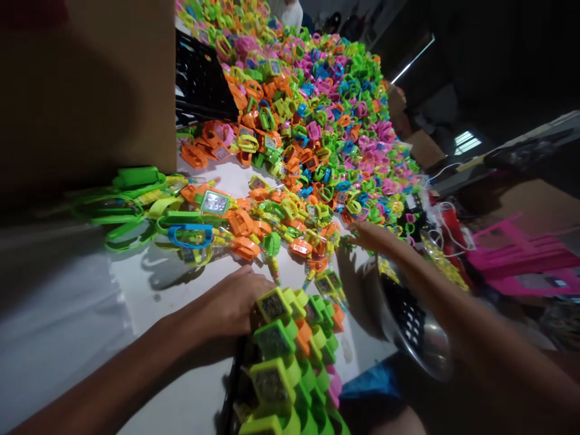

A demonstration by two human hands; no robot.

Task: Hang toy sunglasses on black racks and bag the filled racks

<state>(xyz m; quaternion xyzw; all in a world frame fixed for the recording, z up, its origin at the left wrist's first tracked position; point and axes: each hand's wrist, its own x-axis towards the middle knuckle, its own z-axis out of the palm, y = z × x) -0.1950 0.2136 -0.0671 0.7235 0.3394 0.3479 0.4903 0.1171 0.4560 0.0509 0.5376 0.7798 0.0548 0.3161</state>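
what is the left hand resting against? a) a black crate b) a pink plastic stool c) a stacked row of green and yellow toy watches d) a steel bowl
c: the left hand lies on the white table with its fingers against the stacked row of green and yellow toy watches.
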